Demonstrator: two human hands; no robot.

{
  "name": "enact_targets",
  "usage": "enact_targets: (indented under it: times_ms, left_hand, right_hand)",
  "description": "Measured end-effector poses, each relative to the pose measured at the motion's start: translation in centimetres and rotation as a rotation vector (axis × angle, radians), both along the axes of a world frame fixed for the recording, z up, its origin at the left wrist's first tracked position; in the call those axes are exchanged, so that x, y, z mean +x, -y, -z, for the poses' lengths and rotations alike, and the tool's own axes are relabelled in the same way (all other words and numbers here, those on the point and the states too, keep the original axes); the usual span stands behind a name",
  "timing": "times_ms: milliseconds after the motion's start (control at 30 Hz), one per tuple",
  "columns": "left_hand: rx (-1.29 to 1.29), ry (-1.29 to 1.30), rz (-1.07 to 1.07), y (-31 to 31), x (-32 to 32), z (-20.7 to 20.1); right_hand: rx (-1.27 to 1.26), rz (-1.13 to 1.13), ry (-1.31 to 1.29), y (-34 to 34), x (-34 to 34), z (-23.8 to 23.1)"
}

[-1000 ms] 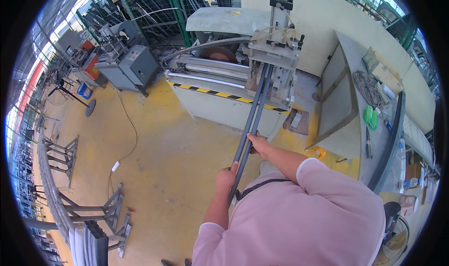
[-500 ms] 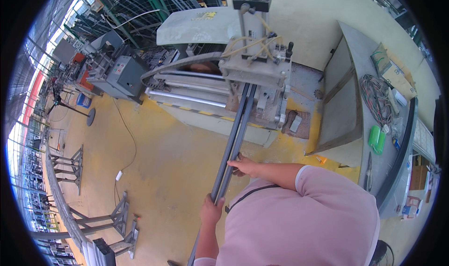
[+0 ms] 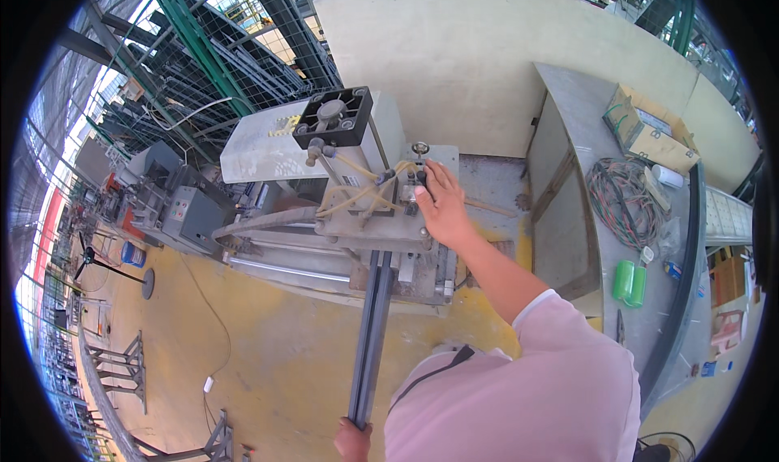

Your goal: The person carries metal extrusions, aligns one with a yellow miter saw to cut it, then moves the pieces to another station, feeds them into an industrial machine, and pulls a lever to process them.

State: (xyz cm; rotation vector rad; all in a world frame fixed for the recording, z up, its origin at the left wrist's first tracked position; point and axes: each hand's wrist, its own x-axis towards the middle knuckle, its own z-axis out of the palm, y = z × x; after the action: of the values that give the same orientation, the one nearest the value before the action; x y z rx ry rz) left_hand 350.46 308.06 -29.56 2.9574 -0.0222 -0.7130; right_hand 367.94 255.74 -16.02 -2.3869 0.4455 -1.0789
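Note:
Two long dark grey metal profiles (image 3: 371, 340) lie side by side, their far ends under the head of a dusty cutting machine (image 3: 373, 233). My left hand (image 3: 353, 440) is closed around their near end at the lower edge of the view. Up on the machine head, my right hand (image 3: 442, 206) rests against a small black knob (image 3: 421, 176) beside the air hoses (image 3: 369, 196). Its fingers are stretched out, and the palm hides part of the fittings there. A pneumatic cylinder (image 3: 334, 121) with a black square cap stands just left of that hand.
On the right, a grey workbench (image 3: 568, 97) carries a coil of cables (image 3: 625, 202), a cardboard box (image 3: 653, 133) and green bottles (image 3: 629, 283). A grey control box (image 3: 191, 214) stands at left. A white cable (image 3: 213, 316) crosses the yellow floor; metal stands (image 3: 122, 369) are at far left.
My right hand has left the profiles and reached up to the knob on the machine head. My left hand still holds the profiles, now nearer their lower end. The view has shifted toward the machine.

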Motion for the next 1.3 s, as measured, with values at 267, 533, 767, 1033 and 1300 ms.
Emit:
enact_targets:
  times_ms: [267, 533, 767, 1033, 1300]
  left_hand:
    - [0.060, -0.059, 0.002, -0.3, 1.1, 0.4]
    - [0.112, -0.163, -0.082, 0.1, 1.3, -0.3]
    - [0.086, -0.089, -0.056, 0.7, 1.7, -1.2]
    - [0.106, -0.117, -0.075, 1.2, 2.0, -1.7]
    - [0.114, -0.108, -0.147, 1.6, 1.8, -1.2]
  right_hand:
    - [0.463, -0.013, -0.017, 4.2, -4.1, 2.5]
    - [0.117, -0.034, -0.524, 2.8, -4.5, 7.6]
    - [0.208, -0.286, -0.603, 2.0, -4.3, 5.4]
    - [0.139, -0.376, -0.704, -0.8, -2.5, 6.2]
    - [0.083, -0.320, -0.769, -1.5, -1.8, 7.8]
